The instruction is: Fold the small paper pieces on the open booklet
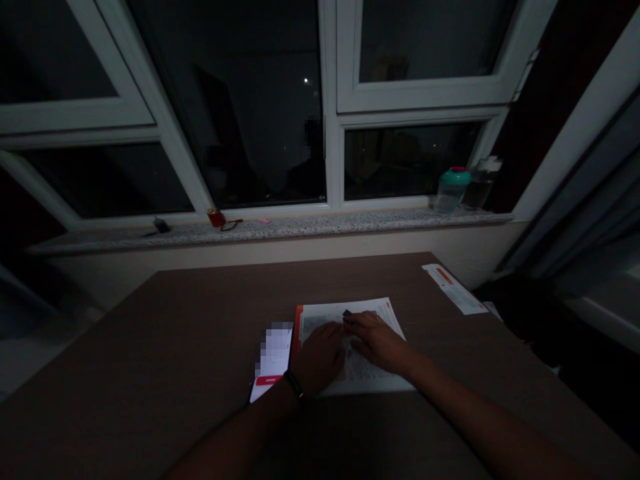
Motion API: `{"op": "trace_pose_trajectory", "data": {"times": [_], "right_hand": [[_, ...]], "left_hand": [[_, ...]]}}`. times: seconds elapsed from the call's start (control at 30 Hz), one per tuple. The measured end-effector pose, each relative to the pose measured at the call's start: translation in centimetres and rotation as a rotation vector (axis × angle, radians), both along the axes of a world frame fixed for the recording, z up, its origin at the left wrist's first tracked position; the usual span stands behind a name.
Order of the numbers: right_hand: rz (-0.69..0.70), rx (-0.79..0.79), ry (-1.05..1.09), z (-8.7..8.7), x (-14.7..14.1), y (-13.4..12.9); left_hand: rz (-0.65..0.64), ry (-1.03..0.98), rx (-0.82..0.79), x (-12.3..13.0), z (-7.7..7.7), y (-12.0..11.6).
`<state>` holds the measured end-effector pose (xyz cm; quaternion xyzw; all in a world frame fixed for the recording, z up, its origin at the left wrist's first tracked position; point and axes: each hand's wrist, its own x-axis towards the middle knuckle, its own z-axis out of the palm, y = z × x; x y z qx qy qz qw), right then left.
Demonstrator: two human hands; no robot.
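Note:
A printed booklet or stack of sheets (373, 383) with an orange left edge lies on the brown table. My left hand (320, 357), a dark band on its wrist, rests over the booklet's left part, its fingers curled in toward the other hand. What those fingers hold, if anything, is hidden in the dim light. My right hand (379, 341) lies on the page just beside it, its fingertips closed around a small black object (347, 313) whose kind is too dark to tell. A lit phone (275, 353) lies left of the booklet, close to my left wrist.
The table (200, 320) stands below a stone windowsill (300, 227). On the sill are a small red jar (216, 218), a dark little bottle (161, 225) and a teal-lidded shaker (453, 190) beside a clear bottle (483, 181). A printed paper strip (457, 293) lies near the table's right edge.

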<state>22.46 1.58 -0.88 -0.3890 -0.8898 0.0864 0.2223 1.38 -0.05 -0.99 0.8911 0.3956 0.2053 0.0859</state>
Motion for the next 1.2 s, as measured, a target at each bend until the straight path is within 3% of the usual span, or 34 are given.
{"op": "trace_pose_trajectory", "data": {"times": [0.13,0.4,1.2], "right_hand": [[0.011,-0.007,0.006,0.08,-0.05,0.02],[-0.002,-0.009,0.011,-0.1,-0.03,0.02],[-0.004,-0.029,-0.021,-0.16,-0.3,0.09]], "left_hand": [[0.022,0.023,0.023,-0.12,-0.59,0.02],[0.068,0.093,-0.007,0.13,-0.34,-0.18],[0.071,0.101,0.03,0.4,-0.76,0.35]]}}
